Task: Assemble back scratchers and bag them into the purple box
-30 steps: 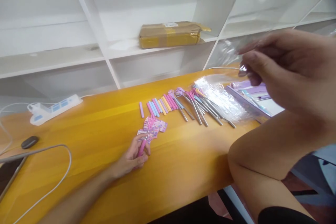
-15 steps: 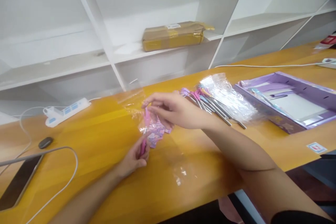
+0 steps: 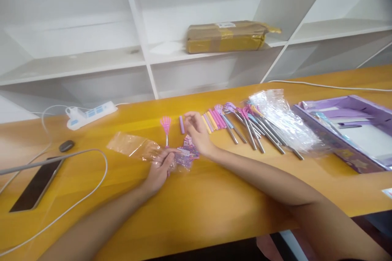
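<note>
A pink, hand-shaped scratcher with a metal shaft (image 3: 166, 125) lies over the orange-brown wooden table (image 3: 208, 208), head pointing toward the shelves, its lower end gripped in the left hand (image 3: 158, 173), which also holds a clear plastic bag (image 3: 131, 146). Small pink-and-purple printed cards (image 3: 189, 150) lie just beside. Above them the right hand (image 3: 197, 134) has bent fingers near a short purple tube (image 3: 181, 124); whether they pinch anything, I cannot tell. Farther right lie more metal-shafted scratchers (image 3: 251, 130).
</note>
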A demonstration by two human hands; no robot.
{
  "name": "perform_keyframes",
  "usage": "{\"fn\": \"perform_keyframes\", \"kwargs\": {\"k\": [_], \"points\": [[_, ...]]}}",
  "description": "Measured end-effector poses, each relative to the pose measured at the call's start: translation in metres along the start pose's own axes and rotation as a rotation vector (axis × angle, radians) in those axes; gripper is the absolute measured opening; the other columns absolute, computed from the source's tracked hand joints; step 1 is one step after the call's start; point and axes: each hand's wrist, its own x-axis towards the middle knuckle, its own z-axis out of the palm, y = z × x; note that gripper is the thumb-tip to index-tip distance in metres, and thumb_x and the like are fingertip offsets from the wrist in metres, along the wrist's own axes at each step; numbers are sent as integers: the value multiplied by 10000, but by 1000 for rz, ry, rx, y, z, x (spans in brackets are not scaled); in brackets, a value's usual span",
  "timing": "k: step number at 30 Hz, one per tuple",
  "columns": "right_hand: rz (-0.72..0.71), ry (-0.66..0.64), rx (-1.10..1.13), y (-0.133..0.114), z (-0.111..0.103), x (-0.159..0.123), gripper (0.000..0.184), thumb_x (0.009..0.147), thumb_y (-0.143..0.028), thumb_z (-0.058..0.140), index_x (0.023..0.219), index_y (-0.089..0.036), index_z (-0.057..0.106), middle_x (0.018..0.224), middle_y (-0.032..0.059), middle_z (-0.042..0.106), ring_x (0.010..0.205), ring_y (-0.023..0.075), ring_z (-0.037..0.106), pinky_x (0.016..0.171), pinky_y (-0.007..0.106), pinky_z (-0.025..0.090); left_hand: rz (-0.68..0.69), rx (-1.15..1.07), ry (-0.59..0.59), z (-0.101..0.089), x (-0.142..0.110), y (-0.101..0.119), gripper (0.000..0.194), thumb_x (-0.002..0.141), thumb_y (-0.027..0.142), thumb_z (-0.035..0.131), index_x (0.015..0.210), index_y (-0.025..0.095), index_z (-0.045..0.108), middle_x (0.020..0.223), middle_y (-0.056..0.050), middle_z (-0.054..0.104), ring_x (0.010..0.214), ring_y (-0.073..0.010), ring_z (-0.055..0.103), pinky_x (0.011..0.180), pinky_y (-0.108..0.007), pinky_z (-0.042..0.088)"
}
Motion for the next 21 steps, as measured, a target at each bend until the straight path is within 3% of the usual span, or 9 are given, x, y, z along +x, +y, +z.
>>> {"fn": "perform_keyframes", "kwargs": {"k": [2,4,7,9,12,15,17,21], "points": [[-6,-161,-44,15,10,-9,311,1069,-367,480,1338,-212,497,1147,73,562,931,160,547,876,297,492,-1,20,78,-2,3,0,491,981,650,644,1132,199,768,601,57,423,504,-108,364,473,-228,310],[-30,-311,-64,22,18,-16,314,1054,-437,542,1230,-182,589,1148,74,587,1018,174,567,960,308,481,-16,32,77,-2,5,1,499,962,666,658,1105,203,773,608,46,458,505,-119,383,459,-235,320],[-31,-404,-17,21,23,-20,369,1061,-511,531,1043,-157,635,1045,61,612,997,172,570,951,298,474,30,73,59,-1,6,6,446,944,635,701,1021,206,796,657,11,551,570,-146,461,535,-258,412],[-12,-387,18,18,22,-17,426,1049,-570,526,959,-162,608,980,49,595,943,166,559,909,291,471,96,97,60,1,6,8,389,956,585,714,989,210,810,790,-32,663,718,-184,569,692,-287,497],[-1,-194,54,9,10,-4,459,1045,-637,473,960,-191,542,963,39,561,891,164,538,861,293,467,168,54,125,1,9,9,334,978,533,708,1033,218,807,1041,-68,731,994,-238,641,910,-327,517],[-21,-81,15,-15,-14,11,431,1083,-608,375,995,-208,508,922,31,534,827,160,516,794,288,457,131,-86,255,0,12,4,348,931,511,776,1119,219,779,1078,-65,730,1018,-237,660,914,-327,523],[-92,-192,-171,-43,-35,14,406,1098,-546,393,951,-194,532,884,29,531,820,157,507,793,285,436,96,-154,318,0,14,0,389,882,481,837,1149,209,760,1062,-60,732,970,-222,672,879,-316,528],[-235,-613,-665,-98,-67,-6,348,1119,-366,432,894,-164,603,939,53,596,843,157,533,799,293,406,45,-189,308,-2,15,-6,362,832,414,890,1061,171,751,919,-48,732,843,-209,671,810,-321,533]]}}
